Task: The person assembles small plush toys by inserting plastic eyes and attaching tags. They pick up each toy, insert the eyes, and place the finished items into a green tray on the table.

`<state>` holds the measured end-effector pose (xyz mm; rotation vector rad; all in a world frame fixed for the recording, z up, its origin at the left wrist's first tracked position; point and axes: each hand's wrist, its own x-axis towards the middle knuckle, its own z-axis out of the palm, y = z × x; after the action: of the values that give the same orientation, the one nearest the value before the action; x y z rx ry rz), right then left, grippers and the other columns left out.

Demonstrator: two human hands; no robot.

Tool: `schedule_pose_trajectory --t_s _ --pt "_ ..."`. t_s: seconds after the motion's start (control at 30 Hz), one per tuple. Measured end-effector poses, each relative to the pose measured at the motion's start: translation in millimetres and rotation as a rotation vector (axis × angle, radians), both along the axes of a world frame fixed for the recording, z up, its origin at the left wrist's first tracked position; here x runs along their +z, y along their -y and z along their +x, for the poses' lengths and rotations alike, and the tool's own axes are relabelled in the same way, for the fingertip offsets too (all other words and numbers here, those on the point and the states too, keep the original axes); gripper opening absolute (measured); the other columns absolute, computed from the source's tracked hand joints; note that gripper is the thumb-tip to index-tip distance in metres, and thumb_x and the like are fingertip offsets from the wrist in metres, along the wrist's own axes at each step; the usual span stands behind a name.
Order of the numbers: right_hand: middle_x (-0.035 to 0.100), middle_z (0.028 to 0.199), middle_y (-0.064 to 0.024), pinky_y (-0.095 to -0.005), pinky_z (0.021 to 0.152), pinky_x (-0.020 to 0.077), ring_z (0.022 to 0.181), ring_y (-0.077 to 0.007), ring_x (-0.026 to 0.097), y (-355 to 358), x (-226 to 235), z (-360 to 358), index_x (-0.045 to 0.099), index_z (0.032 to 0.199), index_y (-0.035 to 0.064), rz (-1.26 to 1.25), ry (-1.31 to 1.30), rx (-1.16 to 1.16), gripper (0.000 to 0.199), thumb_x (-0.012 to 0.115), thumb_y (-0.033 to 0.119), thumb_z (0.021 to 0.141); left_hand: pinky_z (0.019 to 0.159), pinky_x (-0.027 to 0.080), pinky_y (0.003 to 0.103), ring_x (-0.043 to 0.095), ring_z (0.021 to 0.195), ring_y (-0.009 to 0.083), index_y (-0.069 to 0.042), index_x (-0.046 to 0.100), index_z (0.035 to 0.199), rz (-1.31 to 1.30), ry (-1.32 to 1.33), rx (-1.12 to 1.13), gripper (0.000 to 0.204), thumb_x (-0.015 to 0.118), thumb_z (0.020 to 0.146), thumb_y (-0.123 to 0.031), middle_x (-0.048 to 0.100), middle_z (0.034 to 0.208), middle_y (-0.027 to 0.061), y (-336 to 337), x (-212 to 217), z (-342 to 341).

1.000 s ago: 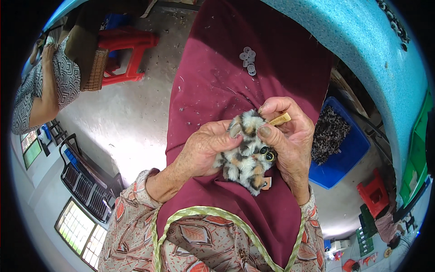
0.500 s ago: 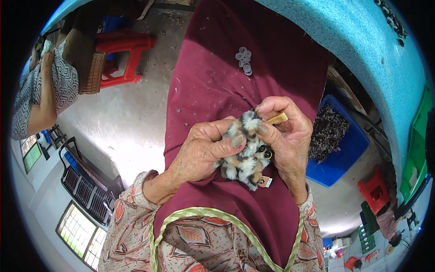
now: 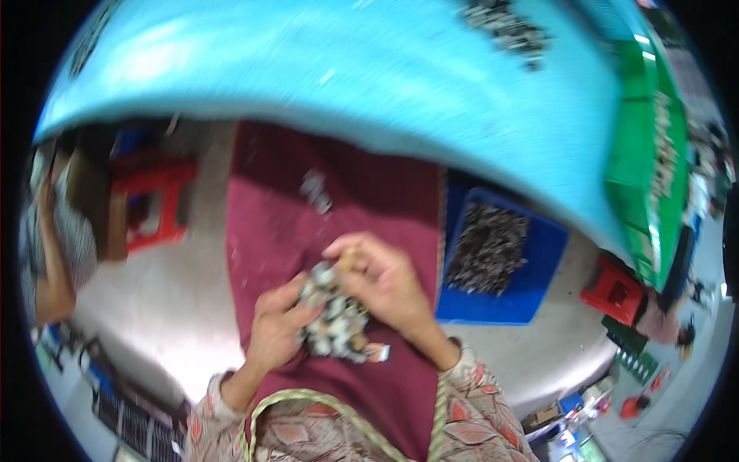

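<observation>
A small plush toy [image 3: 336, 329] with mottled white, black and tan fur is held over my maroon apron [image 3: 269, 223]. My left hand [image 3: 275, 322] grips its left side, thumb laid across the fur. My right hand [image 3: 386, 286] is closed at its upper right, a small tan tag [image 3: 351, 259] between thumb and forefinger. Motion blur hides whether that tag is fixed to the toy. An orange-and-white label [image 3: 377, 352] sticks out from the toy's lower right. Several clear round plastic pieces [image 3: 315, 191] lie farther up on the apron.
A light blue tabletop [image 3: 323, 77] spans the far side, bearing a dark heap of small pieces [image 3: 508, 29] and a green tray [image 3: 635, 154]. Right of my lap, a blue bin [image 3: 531, 300] holds mottled furry pieces. Red stools [image 3: 185, 173] and another person [image 3: 58, 254] are at left.
My view has swung up and right, bringing more of the blue table in. Both hands still hold the toy, which appears lower and farther left in the picture.
</observation>
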<state>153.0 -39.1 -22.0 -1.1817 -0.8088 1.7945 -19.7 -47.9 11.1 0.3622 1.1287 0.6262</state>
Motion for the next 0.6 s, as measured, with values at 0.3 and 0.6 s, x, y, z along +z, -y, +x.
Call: schedule_pose_trajectory --t_s 0.3,0.6 --pt "0.066 0.073 -0.0063 -0.0210 0.059 0.0481 0.063 -0.0080 0.059 -84.4 101.6 146.0 0.065 0.091 -0.0011 0.434 0.725 -0.339 0.009 0.061 0.003 0.085 0.080 0.053 0.030 0.065 0.088 0.0170 0.007 0.058 0.112 0.117 0.120 0.054 0.029 0.059 0.087 -0.007 0.067 0.100 0.0102 -5.5 -17.0 -17.1" --pt "0.068 0.086 -0.0075 -0.0281 0.065 0.0517 0.073 -0.0147 0.062 -161.4 81.7 169.6 0.069 0.095 0.0046 0.711 1.216 -0.224 0.021 0.068 0.000 0.075 0.079 0.052 0.029 0.064 0.086 0.0153 0.007 0.060 0.111 0.122 0.084 0.029 0.027 0.059 0.087 -0.006 0.067 0.099 0.0099 -5.4 -17.4 -20.5"
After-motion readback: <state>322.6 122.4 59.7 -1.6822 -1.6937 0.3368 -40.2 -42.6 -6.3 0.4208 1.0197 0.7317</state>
